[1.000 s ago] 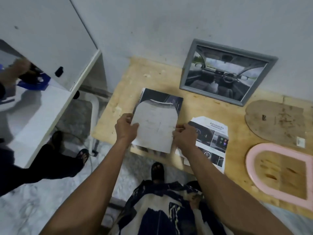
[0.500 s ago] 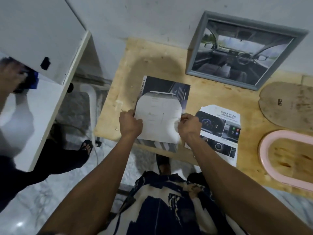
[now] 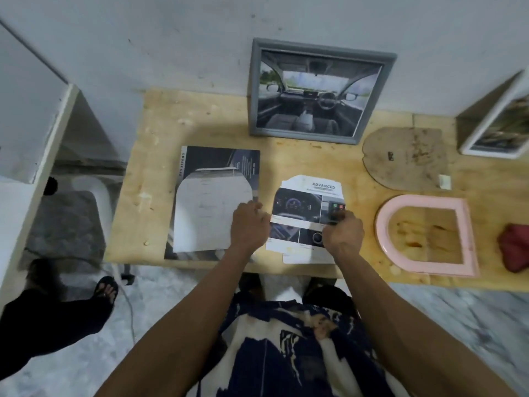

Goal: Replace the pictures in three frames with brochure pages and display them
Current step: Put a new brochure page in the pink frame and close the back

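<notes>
A cut, arch-topped brochure page (image 3: pixel 303 202) headed "ADVANCED" lies near the table's front edge. My left hand (image 3: pixel 249 224) grips its left edge with curled fingers, and my right hand (image 3: pixel 342 230) pinches its right edge. Left of it lies a dark brochure (image 3: pixel 220 160) with a white arch-shaped paper (image 3: pixel 209 216) on top. A grey frame (image 3: pixel 317 47) holding a car-interior picture leans on the wall behind. At the right, a pink arch frame (image 3: pixel 469 239) lies flat and empty. Behind it lies a brown arch backing board (image 3: pixel 403 156).
A white frame (image 3: pixel 498 130) with a picture leans at the far right. A red cloth (image 3: pixel 515 247) lies by the right edge. The wooden table (image 3: pixel 160 144) meets a white cabinet (image 3: pixel 31 110) on the left. Another person's leg and sandalled foot (image 3: pixel 106 290) are on the floor there.
Both hands let go of the white arch-shaped paper, which now lies on the dark brochure. They moved right onto the cut brochure page.
</notes>
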Tool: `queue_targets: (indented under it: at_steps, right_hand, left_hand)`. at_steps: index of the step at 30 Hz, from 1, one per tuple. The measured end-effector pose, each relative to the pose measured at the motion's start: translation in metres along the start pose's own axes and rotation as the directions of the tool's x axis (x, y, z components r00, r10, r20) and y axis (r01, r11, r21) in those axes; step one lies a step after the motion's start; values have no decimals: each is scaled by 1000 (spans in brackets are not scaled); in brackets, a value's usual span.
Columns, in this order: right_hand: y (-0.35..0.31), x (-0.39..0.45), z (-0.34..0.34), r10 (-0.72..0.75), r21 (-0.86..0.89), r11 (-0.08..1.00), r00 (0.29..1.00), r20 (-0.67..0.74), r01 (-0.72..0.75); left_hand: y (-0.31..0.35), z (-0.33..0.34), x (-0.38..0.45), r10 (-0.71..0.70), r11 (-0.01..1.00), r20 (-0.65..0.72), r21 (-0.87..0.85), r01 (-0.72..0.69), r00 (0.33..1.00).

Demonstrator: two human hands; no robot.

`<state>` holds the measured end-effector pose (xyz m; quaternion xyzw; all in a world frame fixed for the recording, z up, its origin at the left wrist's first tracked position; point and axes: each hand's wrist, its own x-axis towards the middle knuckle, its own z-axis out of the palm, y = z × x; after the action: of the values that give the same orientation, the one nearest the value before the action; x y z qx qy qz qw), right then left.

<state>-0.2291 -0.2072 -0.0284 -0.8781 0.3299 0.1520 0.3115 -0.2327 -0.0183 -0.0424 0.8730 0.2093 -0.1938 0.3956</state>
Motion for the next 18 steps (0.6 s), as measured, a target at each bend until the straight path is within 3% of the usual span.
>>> queue_targets:
  at_steps: [3,8,18]
  right_hand:
    - [19,7,-18,5,-26,1000,998,62,-3]
    - [31,17,-32,-35,20,999,985,168,32]
    - [51,48,-50,-19,162,986,954,299,-31]
  left_hand:
    - [14,27,-3,-48,999,76,21,47,996]
    - [31,46,-8,-112,994,33,-3,113,993]
    - [74,71,-29,-255,961,-267,-171,215,929]
